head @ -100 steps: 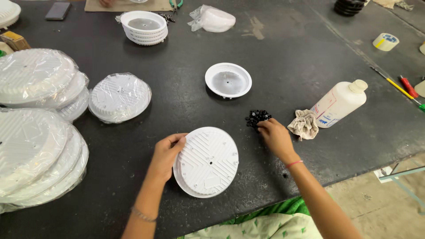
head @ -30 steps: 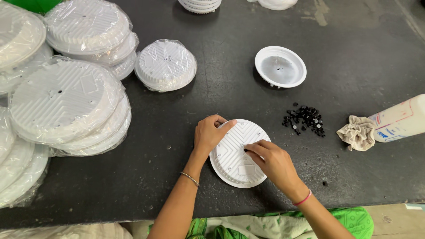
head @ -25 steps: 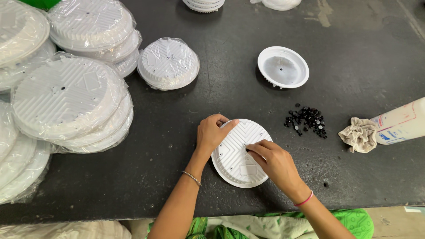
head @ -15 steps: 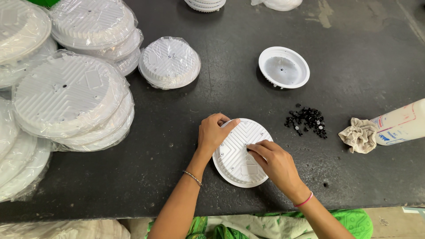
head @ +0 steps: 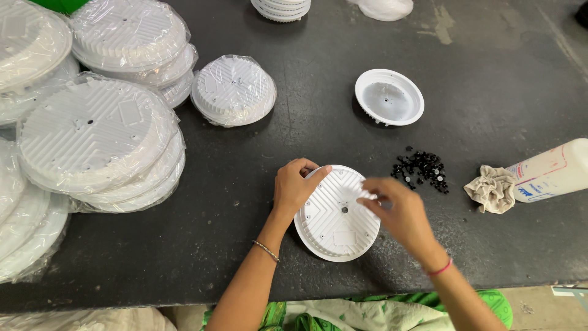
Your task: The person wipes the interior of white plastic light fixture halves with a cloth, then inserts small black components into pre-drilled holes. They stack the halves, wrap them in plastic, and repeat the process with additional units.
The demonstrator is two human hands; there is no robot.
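White ribbed disc (head: pixel 335 214) lies flat on the black table (head: pixel 318 122), near the front edge, directly before the person; ribbed face up, small hole at its centre.

Surroundings: a scatter of small black parts (head: pixel 422 170) sits just right of the disc, apart from it; beyond them a crumpled beige rag (head: pixel 492 189) touches a white squeeze bottle (head: pixel 551 171) lying on its side; a shallow white dish (head: pixel 389 97) stands behind the black parts, open side up; a small stack of wrapped discs (head: pixel 233 90) lies further left; large stacks of plastic-wrapped discs (head: pixel 98 138) fill the left side of the table; another white stack (head: pixel 281 8) and a clear bag (head: pixel 384 7) sit at the far edge. Nothing lies between the hands and the disc.

Left hand (head: pixel 294 187): fingers curled over the upper left rim of the disc, gripping it and holding it down; thumb on the edge.

Right hand (head: pixel 395 211): hovers over the right side of the disc, blurred; fingertips (head: pixel 366 199) drawn together near the ribbed face; whether they pinch anything or touch the surface cannot be told.
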